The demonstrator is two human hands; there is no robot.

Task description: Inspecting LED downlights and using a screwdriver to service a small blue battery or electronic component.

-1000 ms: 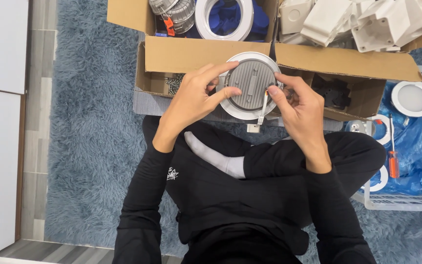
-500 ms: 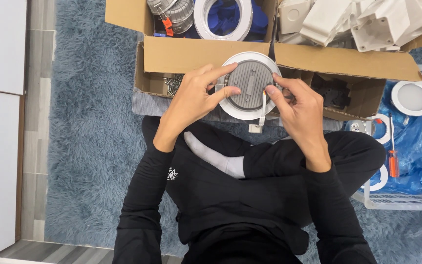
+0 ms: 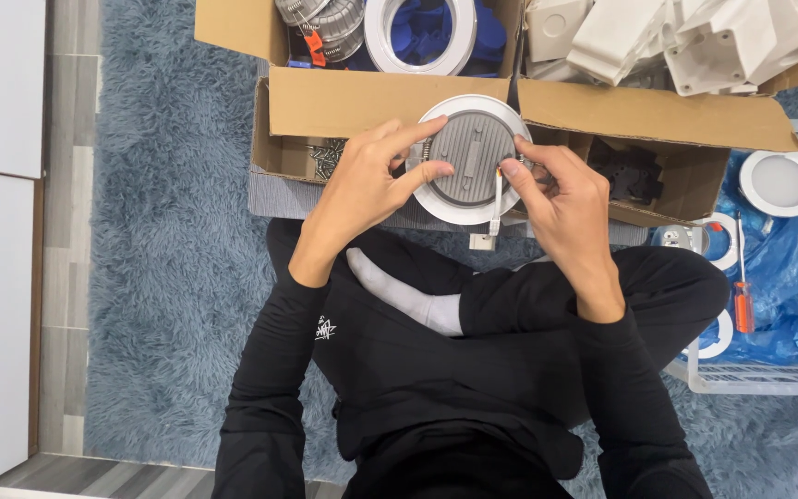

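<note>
I hold a round white downlight (image 3: 469,157) with a ribbed grey metal back facing me, above my crossed legs. My left hand (image 3: 362,189) grips its left rim, thumb and forefinger at the spring clip on that side. My right hand (image 3: 561,199) holds the right rim, fingertips pinching the clip there. A short white wire with a small plug (image 3: 484,238) hangs from the lamp's back.
An open cardboard box (image 3: 362,97) in front holds metal clips, a white ring (image 3: 420,37), blue wrapping and white plastic housings (image 3: 685,37). At right, a white wire basket (image 3: 768,379) holds more round lamps (image 3: 780,182), blue bags and an orange-handled screwdriver (image 3: 743,300). Blue shaggy rug (image 3: 168,277) lies underneath.
The lamp and both hands stay almost where they were. My fingers have shifted slightly on the clips at the lamp's sides.
</note>
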